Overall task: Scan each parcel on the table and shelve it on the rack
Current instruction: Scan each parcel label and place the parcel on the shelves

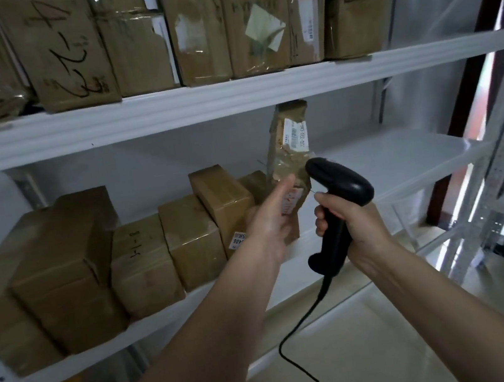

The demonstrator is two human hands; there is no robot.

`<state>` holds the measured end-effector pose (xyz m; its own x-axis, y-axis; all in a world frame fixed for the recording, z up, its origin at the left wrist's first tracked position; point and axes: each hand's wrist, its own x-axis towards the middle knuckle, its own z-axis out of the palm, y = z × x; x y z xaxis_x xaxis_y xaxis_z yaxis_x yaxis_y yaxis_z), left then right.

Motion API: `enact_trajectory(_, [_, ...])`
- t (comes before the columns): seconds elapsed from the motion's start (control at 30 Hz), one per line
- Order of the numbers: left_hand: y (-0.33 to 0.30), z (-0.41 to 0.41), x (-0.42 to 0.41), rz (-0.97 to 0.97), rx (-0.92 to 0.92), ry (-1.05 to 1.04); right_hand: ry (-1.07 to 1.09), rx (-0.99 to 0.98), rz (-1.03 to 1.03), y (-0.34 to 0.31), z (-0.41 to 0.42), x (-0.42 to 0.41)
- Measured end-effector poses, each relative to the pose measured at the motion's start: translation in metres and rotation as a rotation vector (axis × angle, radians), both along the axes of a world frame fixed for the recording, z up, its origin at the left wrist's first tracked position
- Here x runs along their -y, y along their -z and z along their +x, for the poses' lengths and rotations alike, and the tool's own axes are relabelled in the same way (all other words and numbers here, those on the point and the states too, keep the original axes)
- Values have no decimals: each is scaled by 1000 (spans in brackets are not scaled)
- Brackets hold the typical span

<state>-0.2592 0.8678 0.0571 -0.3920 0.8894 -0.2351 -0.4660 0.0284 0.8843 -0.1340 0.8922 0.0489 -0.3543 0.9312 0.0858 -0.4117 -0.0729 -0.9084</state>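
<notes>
Both forearms are bare up to the frame's edge, with no sleeve showing. The left hand (270,219) and right hand (353,222) are ungloved and unadorned.

Pale tiled floor (369,354) below.

Both bare forearms reach forward and up, roughly side by side. The left hand (273,217) is turned palm inward with the thumb stretched upward, its fingers wrapped out of sight round the lower part of an upright parcel (290,151). The right hand (344,220) is closed in a fist round the handle of a black scanner (337,207), wrist slightly bent
</notes>
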Motion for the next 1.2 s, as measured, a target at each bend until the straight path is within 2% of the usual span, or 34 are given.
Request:
enact_trajectory(0.1, [-9,-4,6,-13,-210,-250,-58,-28,31,-4,-7,-8])
enact_trajectory(0.3, [-22,-36,34,-58,-340,-567,-186,11,16,-2,-44,-3])
enact_trajectory(0.43, [-21,-76,61,-197,-599,-869,-289,17,-48,3,-72,9])
enact_trajectory(0.57, [-2,-105,80,-326,-652,-1081,-394,71,-76,7,-92,22])
enact_trajectory(0.7, [23,-116,86,-435,-718,-1173,-447,104,-39,13,-104,29])
enact_trajectory(0.93, [40,-121,83,-529,-758,-1158,-464,131,-55,24,-108,28])
enact_trajectory(1.1, [42,-116,87,-488,-757,-1144,-487,133,-35,28,-109,28])
enact_trajectory(1.2, [43,-109,95,-358,-741,-1246,-527,134,-37,30,-112,30])
